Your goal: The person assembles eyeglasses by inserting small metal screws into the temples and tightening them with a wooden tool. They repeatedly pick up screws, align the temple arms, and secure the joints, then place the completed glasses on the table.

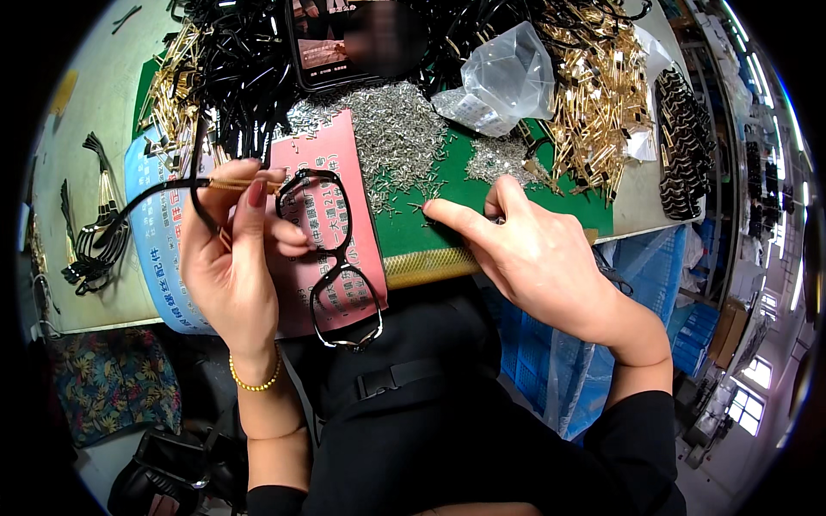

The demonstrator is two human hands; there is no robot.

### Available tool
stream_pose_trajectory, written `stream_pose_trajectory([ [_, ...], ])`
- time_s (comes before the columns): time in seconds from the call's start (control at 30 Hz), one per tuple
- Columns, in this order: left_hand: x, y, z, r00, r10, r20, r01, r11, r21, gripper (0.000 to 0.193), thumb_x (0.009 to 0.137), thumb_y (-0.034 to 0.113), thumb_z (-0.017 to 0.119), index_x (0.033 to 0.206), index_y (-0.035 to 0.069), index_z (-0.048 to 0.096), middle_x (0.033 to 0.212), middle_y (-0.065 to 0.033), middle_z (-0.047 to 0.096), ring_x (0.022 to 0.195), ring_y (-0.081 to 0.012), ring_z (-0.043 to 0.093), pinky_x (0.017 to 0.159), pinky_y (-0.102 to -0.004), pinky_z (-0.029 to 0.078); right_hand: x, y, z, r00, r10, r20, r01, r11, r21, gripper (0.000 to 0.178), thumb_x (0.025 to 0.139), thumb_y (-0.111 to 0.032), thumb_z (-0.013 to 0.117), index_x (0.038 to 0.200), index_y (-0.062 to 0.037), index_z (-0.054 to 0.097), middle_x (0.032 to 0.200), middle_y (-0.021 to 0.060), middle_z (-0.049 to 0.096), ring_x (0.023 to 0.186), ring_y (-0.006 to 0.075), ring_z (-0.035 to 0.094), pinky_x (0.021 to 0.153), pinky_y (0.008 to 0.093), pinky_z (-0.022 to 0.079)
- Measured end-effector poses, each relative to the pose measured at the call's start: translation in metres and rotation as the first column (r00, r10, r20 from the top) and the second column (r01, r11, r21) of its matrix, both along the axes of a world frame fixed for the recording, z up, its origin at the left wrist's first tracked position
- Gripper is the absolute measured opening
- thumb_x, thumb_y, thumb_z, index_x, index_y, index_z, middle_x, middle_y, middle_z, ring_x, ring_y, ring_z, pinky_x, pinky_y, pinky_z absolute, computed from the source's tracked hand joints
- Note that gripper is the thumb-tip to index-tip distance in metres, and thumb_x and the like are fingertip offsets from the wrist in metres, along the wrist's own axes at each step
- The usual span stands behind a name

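Note:
My left hand (232, 249) is closed around a black-rimmed eyeglass frame (342, 252) with gold-and-black temples, lifted above a pink and blue printed sheet (301, 297). The frame hangs tilted, one rim below the other, near the table's front edge. My right hand (551, 258) rests over the green mat (422, 241). Its index finger is stretched out, the tip on small loose screws at the edge of a heap of silvery screws (400, 138). The other fingers are curled, and a dark bit shows between them, too little to name.
Gold temples (594, 95) are piled at the right and black ones (237, 77) at the back left. A clear plastic bag (508, 77) and a lit phone (323, 43) stand behind the screws. More temples (99, 232) lie at the left. Blue crates (538, 353) sit below the table.

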State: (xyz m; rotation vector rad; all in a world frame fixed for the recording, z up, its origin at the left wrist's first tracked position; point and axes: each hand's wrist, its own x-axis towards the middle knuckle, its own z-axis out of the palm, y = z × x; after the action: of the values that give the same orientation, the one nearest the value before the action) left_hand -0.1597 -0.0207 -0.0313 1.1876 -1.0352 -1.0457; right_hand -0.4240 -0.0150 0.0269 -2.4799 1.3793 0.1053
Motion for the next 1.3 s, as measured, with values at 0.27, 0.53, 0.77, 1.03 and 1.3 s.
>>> stream_pose_trajectory([
  [0.27,0.003,-0.018,0.003,0.981,-0.179,0.07,0.167,0.974,0.152,0.018,0.105,0.0,0.052,0.121,-0.004,0.057,0.102,-0.0092,0.068,0.071,-0.0085,0.067,0.061,-0.0204,0.056,0.007,0.0,-0.002,0.996,0.06,-0.066,-0.064,0.995,-0.075,0.066,0.087,-0.006,0.062,0.148,-0.0294,0.054,0.095,0.0148,0.054,0.069,0.0262,0.066,0.053,0.0372,0.055],
  [0.53,0.001,0.009,0.007,0.943,-0.323,0.079,0.292,0.918,0.268,0.014,0.104,0.002,0.056,0.115,-0.003,0.062,0.099,-0.0077,0.074,0.076,-0.0083,0.071,0.06,-0.0198,0.057,0.017,-0.003,0.014,0.98,0.078,0.183,-0.099,0.989,0.109,0.064,0.087,-0.011,0.064,0.147,-0.0311,0.054,0.09,0.0118,0.051,0.074,0.0261,0.067,0.053,0.0373,0.054],
  [0.77,-0.004,0.007,0.009,0.921,-0.349,0.173,0.304,0.922,0.24,0.013,0.103,0.001,0.056,0.112,-0.001,0.065,0.097,-0.0046,0.074,0.074,-0.0067,0.069,0.061,-0.0204,0.056,0.028,-0.011,-0.001,0.978,0.179,0.111,-0.185,0.982,0.041,0.064,0.084,-0.008,0.064,0.144,-0.0286,0.057,0.096,0.012,0.054,0.078,0.0266,0.065,0.056,0.0367,0.053],
  [1.03,-0.004,0.009,-0.007,0.788,-0.316,0.528,0.339,0.939,0.056,0.032,0.081,-0.015,0.058,0.108,-0.001,0.067,0.087,-0.0132,0.071,0.067,-0.0243,0.07,0.062,-0.0345,0.056,0.03,-0.011,-0.006,0.979,0.149,0.14,-0.152,0.988,0.009,0.06,0.085,-0.01,0.066,0.141,-0.03,0.06,0.088,0.0089,0.051,0.075,0.0269,0.062,0.053,0.0381,0.052],
  [1.3,-0.016,0.012,0.0,0.696,-0.088,0.713,0.296,0.939,-0.173,0.029,0.079,-0.012,0.065,0.105,0.001,0.066,0.086,-0.011,0.069,0.067,-0.024,0.069,0.061,-0.0347,0.054,0.032,-0.009,-0.016,0.974,0.173,0.144,-0.153,0.978,-0.142,0.06,0.079,-0.008,0.064,0.136,-0.0275,0.065,0.094,0.0085,0.054,0.071,0.0208,0.059,0.054,0.0319,0.052],
])
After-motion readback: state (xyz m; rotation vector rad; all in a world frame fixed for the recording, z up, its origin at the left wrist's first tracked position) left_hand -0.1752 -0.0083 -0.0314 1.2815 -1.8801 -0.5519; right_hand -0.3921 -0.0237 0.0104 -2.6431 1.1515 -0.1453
